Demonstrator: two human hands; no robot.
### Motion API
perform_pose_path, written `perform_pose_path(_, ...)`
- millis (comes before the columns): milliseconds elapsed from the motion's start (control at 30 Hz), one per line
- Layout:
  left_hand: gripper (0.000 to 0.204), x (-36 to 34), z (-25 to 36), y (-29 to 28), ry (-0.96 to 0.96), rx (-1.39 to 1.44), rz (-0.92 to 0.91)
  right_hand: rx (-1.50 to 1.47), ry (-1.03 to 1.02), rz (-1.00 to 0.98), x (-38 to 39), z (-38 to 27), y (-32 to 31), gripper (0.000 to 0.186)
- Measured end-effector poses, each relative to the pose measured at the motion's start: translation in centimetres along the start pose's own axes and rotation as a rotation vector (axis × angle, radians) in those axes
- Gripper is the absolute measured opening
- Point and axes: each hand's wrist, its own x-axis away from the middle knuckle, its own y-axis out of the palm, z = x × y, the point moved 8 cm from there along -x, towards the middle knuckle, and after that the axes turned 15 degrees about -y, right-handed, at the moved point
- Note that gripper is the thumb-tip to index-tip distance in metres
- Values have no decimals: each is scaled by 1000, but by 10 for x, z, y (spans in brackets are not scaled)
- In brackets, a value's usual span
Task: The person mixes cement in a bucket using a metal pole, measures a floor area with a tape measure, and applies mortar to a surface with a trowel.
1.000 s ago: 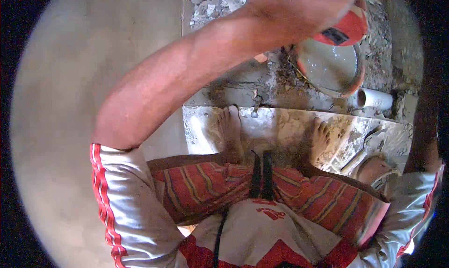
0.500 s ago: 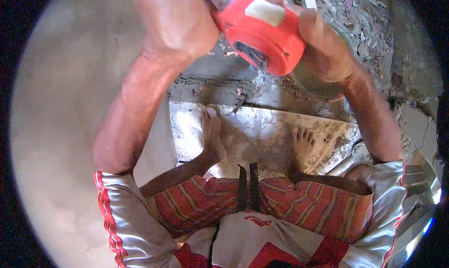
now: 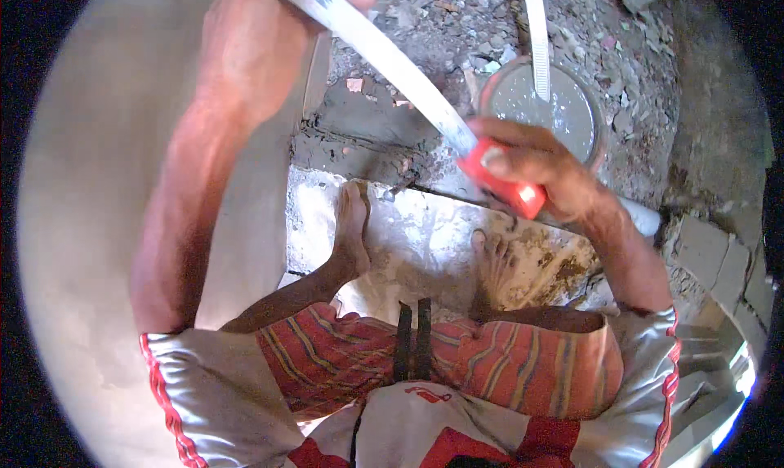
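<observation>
1 red-cased tape measure [image 3: 513, 189], gripped in my right hand [image 3: 545, 172] near the liquid-filled bucket [image 3: 488, 96] — white blade [image 3: 392, 66] closed in my left hand's [image 3: 257, 51] fingers, best kept taut, untwisted.

Open room lies between the left forearm [image 3: 184, 207] and the red plastic case [image 3: 501, 184], bounded ahead by the flat white tape blade [image 3: 385, 60] slanting from the left hand [image 3: 251, 55] to that case. A smooth beige wall [image 3: 90, 223] blocks the left; a round bucket [image 3: 602, 137] of grey liquid, overlapped by a ridged white strip [image 3: 536, 28], stands in the way beyond the right hand [image 3: 543, 170].
</observation>
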Motion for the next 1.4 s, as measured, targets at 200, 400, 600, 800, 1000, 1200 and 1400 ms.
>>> perform_pose_path(200,43,31,-61,-62,-353,-75,-125,207,176,-83,45,40,-13,59)
perform_pose_path(400,45,62,-179,-74,-561,252,-233,435,405,-100,102,66,-34,53)
perform_pose_path(600,37,62,-308,-95,-572,652,-135,526,642,-50,148,97,-43,40)
perform_pose_path(800,33,47,-386,-123,-616,725,-8,515,731,-10,148,137,-36,39)
perform_pose_path(1000,22,29,-400,-166,-556,756,120,490,710,-37,101,148,-27,43)
perform_pose_path(1200,22,21,-423,-198,-639,668,307,596,632,-82,62,173,-17,52)
perform_pose_path(1400,22,16,-438,-219,-684,606,391,490,750,-98,65,191,-8,52)
